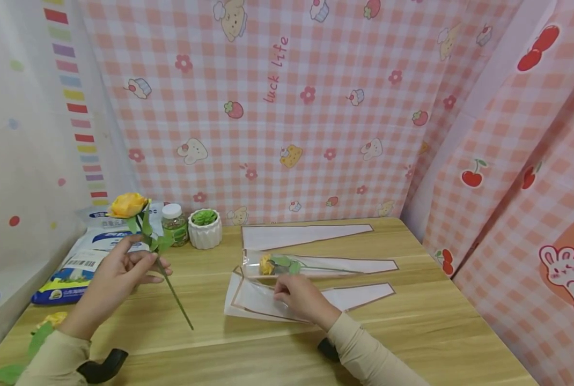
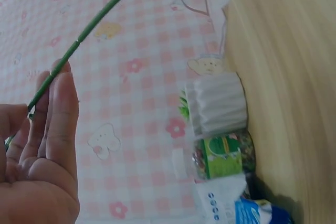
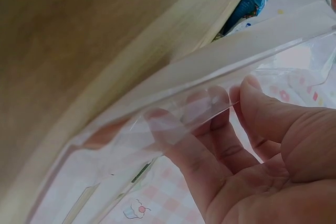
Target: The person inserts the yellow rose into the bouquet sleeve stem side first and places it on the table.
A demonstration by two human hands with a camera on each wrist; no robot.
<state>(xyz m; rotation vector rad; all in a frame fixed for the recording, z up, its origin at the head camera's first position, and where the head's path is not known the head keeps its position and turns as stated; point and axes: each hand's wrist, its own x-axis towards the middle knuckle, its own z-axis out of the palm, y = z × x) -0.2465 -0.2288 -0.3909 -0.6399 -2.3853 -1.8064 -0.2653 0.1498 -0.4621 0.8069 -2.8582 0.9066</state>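
An artificial yellow rose [image 1: 129, 205] stands tilted in my left hand [image 1: 118, 276], bloom up. Thumb and fingers pinch its green stem [image 2: 100, 19], whose lower end points down toward the table. My right hand [image 1: 303, 300] holds the film of the nearest clear flower sleeve [image 1: 255, 297]. In the right wrist view, the thumb is on one side of the film edge and the fingers show through the clear plastic [image 3: 210, 103]. Just behind lies a second sleeve [image 1: 381, 265] with another yellow rose [image 1: 267, 265] inside. A third, flat sleeve [image 1: 306, 234] lies farther back.
At the back left stand a white pot with a green plant [image 1: 205, 230], a white-capped jar [image 1: 173, 225] and a blue-and-white bag [image 1: 70, 273]. Another yellow rose [image 1: 52, 320] lies at the left edge, partly behind my left sleeve. A checked cloth [image 1: 277, 134] hangs behind the wooden table [image 1: 210, 348].
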